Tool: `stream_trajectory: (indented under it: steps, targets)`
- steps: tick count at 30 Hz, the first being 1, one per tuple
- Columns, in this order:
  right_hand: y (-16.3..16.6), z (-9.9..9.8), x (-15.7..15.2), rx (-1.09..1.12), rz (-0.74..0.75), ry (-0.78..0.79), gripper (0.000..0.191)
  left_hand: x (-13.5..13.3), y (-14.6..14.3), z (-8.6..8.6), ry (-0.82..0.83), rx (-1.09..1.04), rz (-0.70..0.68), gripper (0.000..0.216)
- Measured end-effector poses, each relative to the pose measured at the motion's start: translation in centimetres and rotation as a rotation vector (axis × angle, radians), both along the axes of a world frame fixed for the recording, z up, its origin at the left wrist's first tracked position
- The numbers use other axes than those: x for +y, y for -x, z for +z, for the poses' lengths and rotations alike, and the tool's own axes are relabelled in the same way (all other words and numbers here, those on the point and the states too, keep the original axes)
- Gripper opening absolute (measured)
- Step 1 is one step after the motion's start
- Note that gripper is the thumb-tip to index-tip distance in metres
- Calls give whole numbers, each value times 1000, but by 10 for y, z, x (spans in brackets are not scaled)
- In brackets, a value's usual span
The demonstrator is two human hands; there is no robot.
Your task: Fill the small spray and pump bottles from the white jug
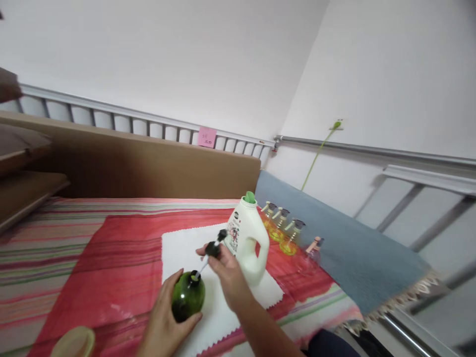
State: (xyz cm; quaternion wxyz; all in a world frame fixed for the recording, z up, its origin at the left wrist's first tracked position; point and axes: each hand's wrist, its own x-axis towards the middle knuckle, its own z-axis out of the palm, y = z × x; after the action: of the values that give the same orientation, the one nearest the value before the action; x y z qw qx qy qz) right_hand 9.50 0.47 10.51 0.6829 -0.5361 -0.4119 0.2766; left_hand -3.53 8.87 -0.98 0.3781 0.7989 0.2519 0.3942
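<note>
My left hand [167, 317] is wrapped round a round green bottle [189, 300] with a black neck. Pinched in my right hand [226, 270] is a black pump head [213, 248] with a thin pale tube, whose lower end is at the mouth of the green bottle. Behind them stands a large pale-green jug [251, 238] with a handle, a printed label and a green piece in its opening. A white cloth [174, 245] with a zigzag edge lies beneath the bottle and jug.
Several clear pump bottles [289, 243] with yellow liquid line the right side, near a pink-topped bottle [314, 250]. A yellowish lid or cup [74, 342] sits at lower left. Red sheeting [122, 248] covers the striped cloth. Cardboard [159, 173] stands before the radiator.
</note>
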Motion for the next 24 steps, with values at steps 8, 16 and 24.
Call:
stream_trajectory:
  steps: [8, 16, 24]
  targets:
    - [-44, 15, 6, -143, -209, 82, 32, 19, 14, 28, 128, -158, 235, 75]
    - [-40, -65, 79, -435, -93, 922, 22, 23, 12, 15, 228, -243, 199, 77]
    - [-38, -85, 130, -924, -139, 1012, 29, 24, -2, -1, 274, -363, 198, 73]
